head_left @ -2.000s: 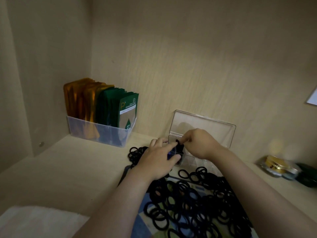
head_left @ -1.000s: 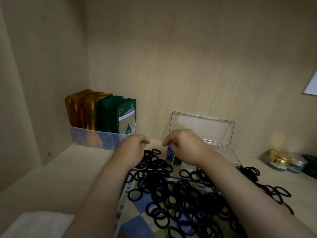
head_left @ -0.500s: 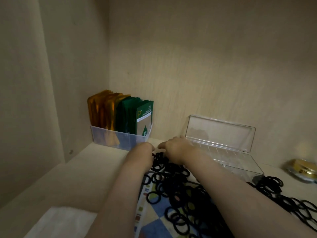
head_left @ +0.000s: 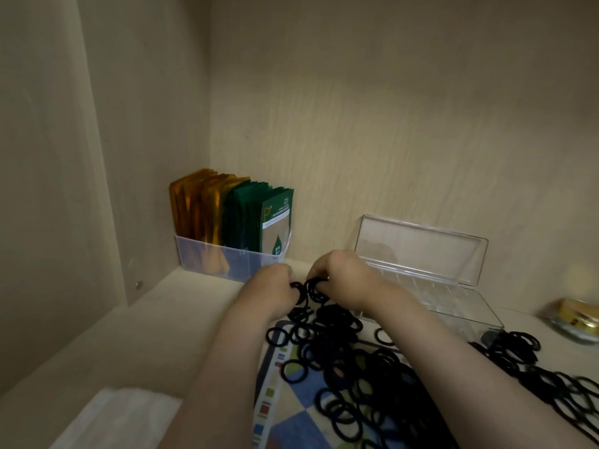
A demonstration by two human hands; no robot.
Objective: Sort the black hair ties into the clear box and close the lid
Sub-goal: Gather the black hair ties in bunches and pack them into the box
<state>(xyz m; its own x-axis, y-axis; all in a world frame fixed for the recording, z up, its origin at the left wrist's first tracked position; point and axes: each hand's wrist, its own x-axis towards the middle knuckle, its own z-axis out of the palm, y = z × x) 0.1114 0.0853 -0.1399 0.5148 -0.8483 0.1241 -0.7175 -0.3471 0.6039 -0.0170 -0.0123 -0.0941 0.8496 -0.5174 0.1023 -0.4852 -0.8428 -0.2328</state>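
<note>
A big heap of black hair ties (head_left: 350, 367) covers a patterned sheet (head_left: 291, 419) on the shelf, and more ties (head_left: 518, 348) trail off to the right. The clear box (head_left: 453, 306) stands open behind the heap, its lid (head_left: 421, 247) leaning on the back wall. Both hands meet at the far end of the heap, left of the box. My left hand (head_left: 272, 286) and my right hand (head_left: 340, 277) each have curled fingers pinching a small bunch of ties (head_left: 312, 291) between them.
A clear bin (head_left: 223, 260) of gold and green sachets stands in the back left corner. A glass jar with a gold lid (head_left: 573, 319) sits at the far right. A white cloth (head_left: 113, 419) lies at the front left. Cabinet walls close in the left and back.
Both hands have left the box and moved left to the far end of the heap, where they now pinch ties. The view has shifted left, so the box sits further right.
</note>
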